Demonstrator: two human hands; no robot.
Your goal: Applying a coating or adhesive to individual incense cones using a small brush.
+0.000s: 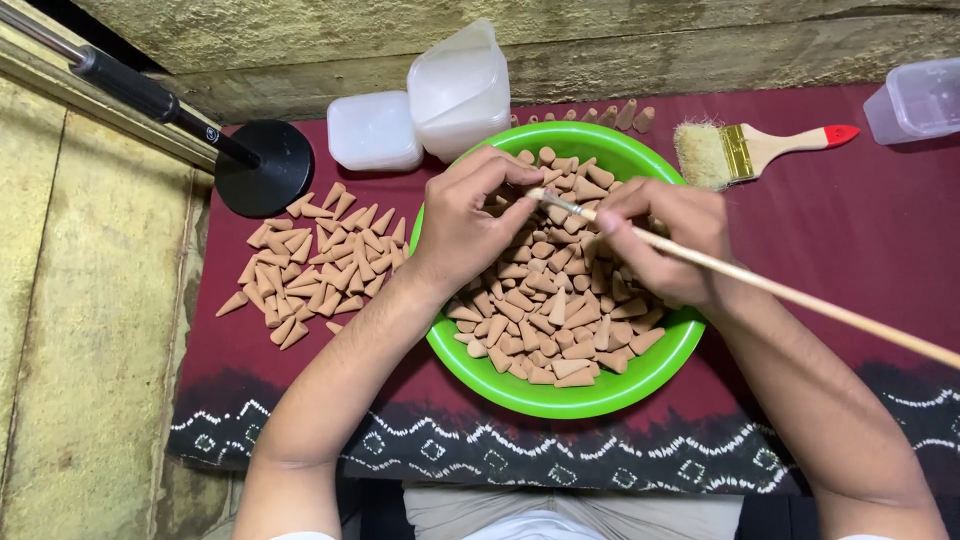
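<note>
A green bowl (600, 392) full of tan clay cones (545, 310) sits on a maroon cloth. My left hand (465, 220) hovers over the bowl's left part, its fingertips pinched on one small cone. My right hand (665, 240) grips a thin long-handled brush (790, 292) whose tip touches the cone between my left fingers. The brush handle runs off to the lower right.
A loose pile of cones (310, 265) lies left of the bowl. Behind are two translucent plastic containers (420, 110), a wide flat paintbrush (750, 150), a row of cones (620, 115), a black round stand base (265, 168) and a clear box (915, 100) at the far right.
</note>
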